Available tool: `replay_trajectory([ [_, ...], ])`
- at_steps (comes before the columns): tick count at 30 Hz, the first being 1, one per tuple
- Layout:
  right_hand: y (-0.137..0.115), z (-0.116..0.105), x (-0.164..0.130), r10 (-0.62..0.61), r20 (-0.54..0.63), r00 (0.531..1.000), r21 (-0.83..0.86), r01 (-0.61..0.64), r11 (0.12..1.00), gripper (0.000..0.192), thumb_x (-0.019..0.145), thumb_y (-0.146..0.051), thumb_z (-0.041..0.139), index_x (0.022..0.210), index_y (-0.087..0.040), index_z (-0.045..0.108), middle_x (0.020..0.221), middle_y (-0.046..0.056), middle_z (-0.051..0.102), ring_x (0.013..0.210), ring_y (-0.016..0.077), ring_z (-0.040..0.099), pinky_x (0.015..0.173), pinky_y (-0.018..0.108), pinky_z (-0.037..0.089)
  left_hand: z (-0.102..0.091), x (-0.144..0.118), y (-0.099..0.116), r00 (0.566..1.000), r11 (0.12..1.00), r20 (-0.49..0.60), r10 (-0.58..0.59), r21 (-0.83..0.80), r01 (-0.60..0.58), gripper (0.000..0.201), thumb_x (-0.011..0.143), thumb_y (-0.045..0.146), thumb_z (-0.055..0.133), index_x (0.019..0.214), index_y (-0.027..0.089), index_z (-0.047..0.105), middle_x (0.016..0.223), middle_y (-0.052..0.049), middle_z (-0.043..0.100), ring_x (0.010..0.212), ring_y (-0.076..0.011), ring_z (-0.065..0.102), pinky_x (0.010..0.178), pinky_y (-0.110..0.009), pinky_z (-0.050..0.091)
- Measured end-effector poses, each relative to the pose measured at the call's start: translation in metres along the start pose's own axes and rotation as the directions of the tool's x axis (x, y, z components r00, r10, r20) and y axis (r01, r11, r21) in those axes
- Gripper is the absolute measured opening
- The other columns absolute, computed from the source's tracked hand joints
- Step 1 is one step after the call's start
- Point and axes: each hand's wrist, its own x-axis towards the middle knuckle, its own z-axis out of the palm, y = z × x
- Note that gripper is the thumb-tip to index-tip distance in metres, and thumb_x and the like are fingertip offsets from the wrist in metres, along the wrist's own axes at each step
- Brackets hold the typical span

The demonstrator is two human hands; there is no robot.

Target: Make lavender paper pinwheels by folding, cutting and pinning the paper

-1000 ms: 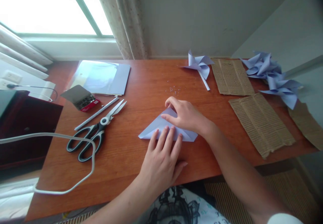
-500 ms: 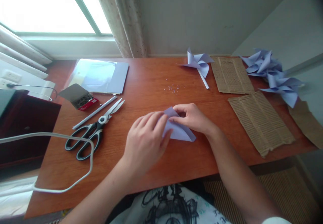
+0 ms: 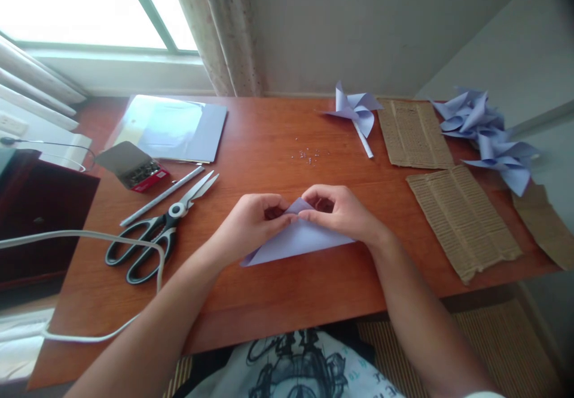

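Observation:
A folded sheet of lilac paper lies near the front middle of the table, its long edge toward me and a pointed corner away from me. My left hand pinches it left of that corner, thumb on top. On the other side of the corner, my right hand pinches the paper between thumb and fingers. The two thumbs almost meet at the upper part of the sheet. Parts of the fingers behind the paper are hidden.
Scissors, a rolled paper stick, an opened small box and a folder lie left. Toward the back are tiny bits and a paper pinwheel. Cardboard pieces and more pinwheels lie right. A white cable crosses left.
My left hand has moved left and turned from lying over the paper to pinching its upper part. More of the folded sheet now shows. My right hand stays nearly in place.

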Motion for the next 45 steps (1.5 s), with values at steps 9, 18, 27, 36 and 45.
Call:
replay_trajectory([
  [9, 0.0002, 0.0018, -0.0023, 0.067, -0.04, 0.997, 0.076, -0.064, 0.995, 0.02, 0.086, -0.039, 0.072, 0.086, -0.02, 0.075, 0.083, 0.002, 0.075, 0.074, 0.017, 0.066, 0.063, 0.027, 0.05, -0.0004, 0.0008, -0.0016, 0.998, 1.0, -0.055, -0.008, 0.025, 0.01, 0.033, 0.088, 0.044, 0.068, 0.077, 0.013, 0.072, 0.065, 0.002, 0.06, 0.058, -0.0101, 0.048, 0.05, -0.019, 0.036],
  [18, -0.0038, 0.0017, -0.0037, 0.052, -0.078, 0.996, 0.048, -0.048, 0.998, 0.015, 0.086, -0.035, 0.073, 0.087, -0.021, 0.075, 0.084, 0.001, 0.075, 0.074, 0.0166, 0.066, 0.064, 0.026, 0.05, 0.0006, -0.0006, 0.0023, 0.998, 1.0, -0.058, -0.019, 0.011, 0.019, 0.033, 0.089, 0.041, 0.067, 0.073, 0.013, 0.071, 0.061, 0.003, 0.055, 0.055, -0.009, 0.042, 0.048, -0.019, 0.032],
  [27, -0.0047, 0.002, -0.0036, 0.069, -0.086, 0.994, 0.052, -0.064, 0.997, 0.014, 0.087, -0.033, 0.072, 0.085, -0.02, 0.074, 0.081, 0.001, 0.074, 0.072, 0.0153, 0.064, 0.061, 0.025, 0.048, 0.0017, 0.0005, 0.0009, 0.998, 1.0, -0.066, -0.007, 0.008, 0.007, 0.034, 0.088, 0.044, 0.067, 0.075, 0.013, 0.073, 0.06, 0.003, 0.056, 0.056, -0.0096, 0.045, 0.051, -0.019, 0.034],
  [36, -0.0026, 0.0016, -0.0028, 0.055, -0.057, 0.997, 0.094, -0.05, 0.994, 0.013, 0.089, -0.033, 0.072, 0.085, -0.02, 0.073, 0.082, 0.0, 0.073, 0.073, 0.0137, 0.063, 0.063, 0.024, 0.047, 0.0008, 0.0019, -0.0021, 0.999, 1.0, -0.052, -0.018, 0.005, 0.018, 0.034, 0.087, 0.042, 0.067, 0.071, 0.013, 0.071, 0.059, 0.003, 0.052, 0.056, -0.0086, 0.042, 0.048, -0.018, 0.029],
  [45, -0.0051, 0.0011, -0.0036, 0.056, -0.049, 0.997, 0.104, -0.051, 0.993, 0.013, 0.09, -0.031, 0.071, 0.086, -0.019, 0.072, 0.083, 0.0, 0.072, 0.074, 0.0134, 0.062, 0.063, 0.024, 0.047, 0.0007, 0.0018, -0.0017, 0.998, 1.0, -0.06, 0.002, 0.014, -0.001, 0.036, 0.09, 0.043, 0.064, 0.073, 0.013, 0.072, 0.06, 0.003, 0.053, 0.057, -0.0086, 0.042, 0.048, -0.018, 0.03],
])
